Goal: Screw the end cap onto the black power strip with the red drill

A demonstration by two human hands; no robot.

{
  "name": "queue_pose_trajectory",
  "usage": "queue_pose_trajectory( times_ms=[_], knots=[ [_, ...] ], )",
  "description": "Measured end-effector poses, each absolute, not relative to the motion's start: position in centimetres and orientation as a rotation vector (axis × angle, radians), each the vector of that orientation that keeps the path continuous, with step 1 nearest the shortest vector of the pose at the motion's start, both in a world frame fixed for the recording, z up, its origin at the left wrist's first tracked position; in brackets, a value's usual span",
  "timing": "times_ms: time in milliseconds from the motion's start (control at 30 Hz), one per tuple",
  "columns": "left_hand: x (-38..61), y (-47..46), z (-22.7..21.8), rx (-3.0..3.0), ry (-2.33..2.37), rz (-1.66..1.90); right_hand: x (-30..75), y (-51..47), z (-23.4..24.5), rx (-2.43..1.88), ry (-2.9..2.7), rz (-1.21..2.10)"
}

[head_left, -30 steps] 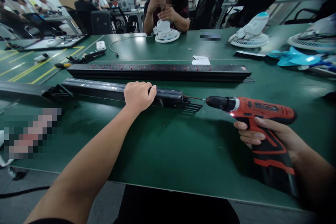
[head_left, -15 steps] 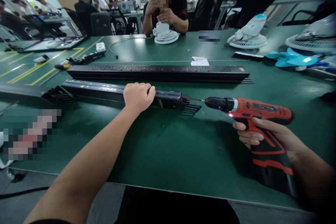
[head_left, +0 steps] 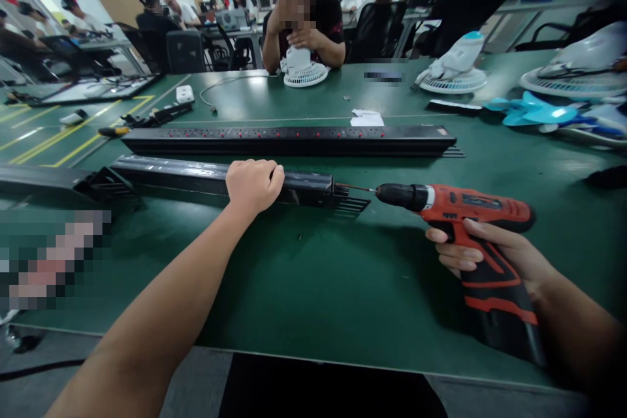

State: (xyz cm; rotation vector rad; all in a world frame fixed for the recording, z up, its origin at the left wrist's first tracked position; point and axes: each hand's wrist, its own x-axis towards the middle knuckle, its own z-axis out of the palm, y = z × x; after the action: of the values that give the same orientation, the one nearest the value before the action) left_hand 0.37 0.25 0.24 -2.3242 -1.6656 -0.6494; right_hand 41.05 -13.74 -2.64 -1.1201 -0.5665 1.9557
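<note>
My left hand point(head_left: 253, 188) is wrapped over a long black power strip housing point(head_left: 171, 173) lying on the green table, near its right end. My right hand point(head_left: 470, 248) grips a red and black cordless drill point(head_left: 482, 207) by its handle, index finger at the trigger. The drill's long thin bit point(head_left: 356, 188) points left and reaches the open right end of the housing; whether it seats on a screw there is too small to tell. A slotted black end piece point(head_left: 353, 206) juts out from that same end.
Behind lies another long black power strip point(head_left: 289, 139) with red-marked sockets. A black housing point(head_left: 42, 183) lies at left. White fan parts point(head_left: 455, 72) and blue fan blades point(head_left: 543, 108) sit at back right. Across the table a person holds a white fan point(head_left: 304, 72).
The whole view has shifted slightly, so things appear a little further left and lower. Both hands keep their grips, and the drill bit stays at the housing's end.
</note>
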Motion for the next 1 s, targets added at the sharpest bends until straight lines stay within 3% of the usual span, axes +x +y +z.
queue_pose_trajectory(
  times_ms=[1000],
  knots=[
    [0.0, 1.0, -0.3, -2.294, -1.633, -0.63, 40.4, -13.7, -1.9, -1.069, -0.653, 1.995]
  ],
)
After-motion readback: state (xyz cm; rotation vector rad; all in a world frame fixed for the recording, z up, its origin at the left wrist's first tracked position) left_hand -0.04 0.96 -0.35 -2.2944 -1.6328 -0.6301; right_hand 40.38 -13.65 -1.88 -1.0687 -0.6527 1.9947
